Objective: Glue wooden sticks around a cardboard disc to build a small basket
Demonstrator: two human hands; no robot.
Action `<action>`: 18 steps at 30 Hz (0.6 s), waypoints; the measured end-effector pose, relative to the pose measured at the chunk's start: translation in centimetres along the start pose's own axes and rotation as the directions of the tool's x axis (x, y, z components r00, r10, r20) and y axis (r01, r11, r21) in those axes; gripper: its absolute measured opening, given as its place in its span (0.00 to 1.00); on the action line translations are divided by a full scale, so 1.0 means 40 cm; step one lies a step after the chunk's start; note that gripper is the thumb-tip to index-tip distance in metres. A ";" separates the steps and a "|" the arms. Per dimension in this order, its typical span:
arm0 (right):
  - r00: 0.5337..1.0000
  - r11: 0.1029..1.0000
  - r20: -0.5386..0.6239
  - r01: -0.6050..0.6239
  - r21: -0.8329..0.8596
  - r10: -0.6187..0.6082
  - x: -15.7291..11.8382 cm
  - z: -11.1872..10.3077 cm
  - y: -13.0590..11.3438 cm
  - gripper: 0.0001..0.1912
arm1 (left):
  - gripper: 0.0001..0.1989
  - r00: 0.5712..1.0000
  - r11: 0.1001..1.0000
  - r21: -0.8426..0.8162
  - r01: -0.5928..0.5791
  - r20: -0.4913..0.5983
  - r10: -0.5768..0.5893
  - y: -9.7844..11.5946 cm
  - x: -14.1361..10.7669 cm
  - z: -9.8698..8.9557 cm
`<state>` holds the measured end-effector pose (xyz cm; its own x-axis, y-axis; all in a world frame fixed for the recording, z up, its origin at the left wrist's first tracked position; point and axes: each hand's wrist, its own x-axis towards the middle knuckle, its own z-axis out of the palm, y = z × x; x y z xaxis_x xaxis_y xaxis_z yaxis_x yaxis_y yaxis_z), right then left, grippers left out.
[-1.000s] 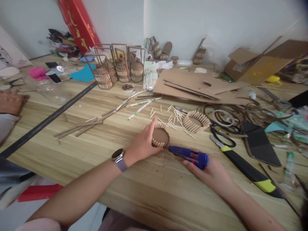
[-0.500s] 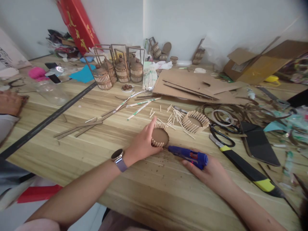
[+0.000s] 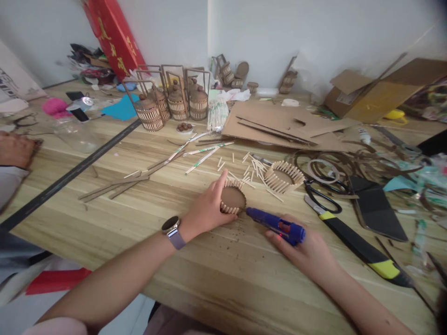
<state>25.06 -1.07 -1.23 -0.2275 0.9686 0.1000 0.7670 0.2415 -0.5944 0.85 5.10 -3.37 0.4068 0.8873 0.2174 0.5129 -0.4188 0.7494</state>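
A round brown base edged with short pale sticks (image 3: 233,197) lies on the wooden table. My left hand (image 3: 211,207) is curved around its left side, thumb at the near edge and a finger at the far edge. In my right hand (image 3: 305,244) is a blue glue gun (image 3: 274,223), its nozzle at the right edge of the base. Loose short sticks (image 3: 256,168) are scattered behind the base. A second ring of sticks (image 3: 284,177) rests to the right of them.
Black scissors (image 3: 323,197), a black-and-yellow cutter (image 3: 356,242) and a phone (image 3: 375,207) lie on the right. Finished small baskets (image 3: 178,104) stand at the back, beside a cardboard sheet (image 3: 258,123). Another person's hand (image 3: 16,149) rests at far left.
The glue gun in my right hand has shifted slightly right, its nozzle now a little farther along the edge of the base. My left hand has barely moved.
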 end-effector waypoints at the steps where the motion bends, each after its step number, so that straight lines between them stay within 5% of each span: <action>1: 0.999 1.000 -0.034 -0.011 -0.001 0.011 0.000 -0.001 0.003 0.14 | 0.60 1.000 1.000 0.000 -0.001 -0.001 0.001 -0.001 0.000 0.001; 6: 0.993 0.984 -0.025 -0.112 0.139 0.116 0.000 -0.026 0.029 0.16 | 0.61 1.000 1.000 -0.001 0.012 0.002 -0.012 0.003 0.002 -0.003; 9: 0.974 0.949 0.207 -0.145 0.279 0.088 0.001 -0.057 0.048 0.17 | 0.61 1.000 1.000 -0.011 0.029 0.000 -0.029 0.007 0.001 -0.010; 14: 0.833 0.896 0.552 -0.234 0.377 -0.015 -0.002 -0.087 0.049 0.19 | 0.62 0.999 0.999 -0.035 0.036 0.005 -0.035 0.006 0.001 -0.017; 18: 0.877 0.869 0.479 -0.268 0.416 0.041 -0.001 -0.080 0.028 0.20 | 0.62 1.000 0.999 -0.030 0.028 0.005 -0.028 0.003 0.001 -0.016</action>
<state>27.84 -0.67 0.63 -0.4553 0.8313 -0.3189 0.4779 -0.0741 -0.8753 0.45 5.19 -2.87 0.3960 0.8976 0.1935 0.5014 -0.3879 0.7734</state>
